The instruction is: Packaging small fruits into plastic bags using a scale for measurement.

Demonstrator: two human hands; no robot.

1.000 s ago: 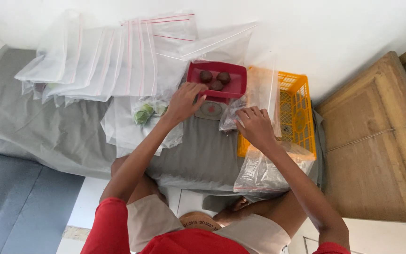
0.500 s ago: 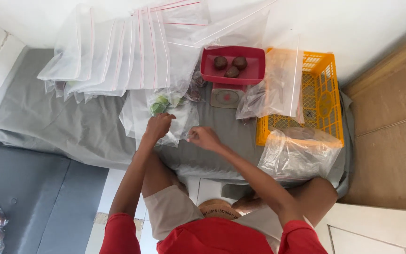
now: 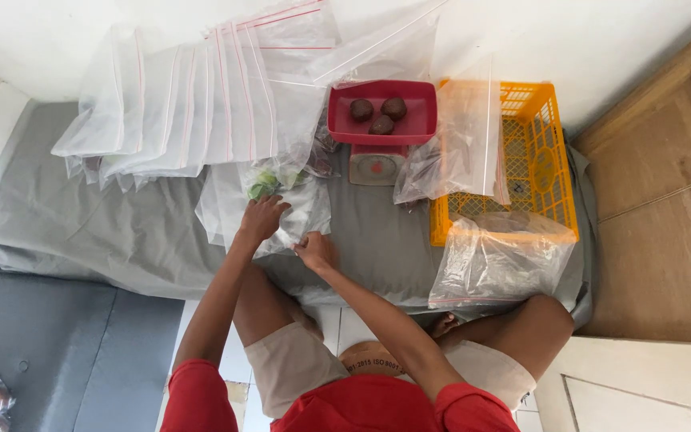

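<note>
Left hand (image 3: 261, 218) lay flat, fingers spread, on a clear plastic zip bag holding green produce (image 3: 269, 204). The bag sat at 12 o'clock from both hands. Right hand (image 3: 314, 250) pinched the bag's lower edge at 5 o'clock. Bag outline was unclear; its contents were half hidden. A red tray (image 3: 417, 128) held 3 dark round fruits (image 3: 379, 114).

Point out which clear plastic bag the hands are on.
The bag with green items, lying flat on the grey sheet. The left hand and right hand touch it; the fanned empty bags behind are untouched.
</note>
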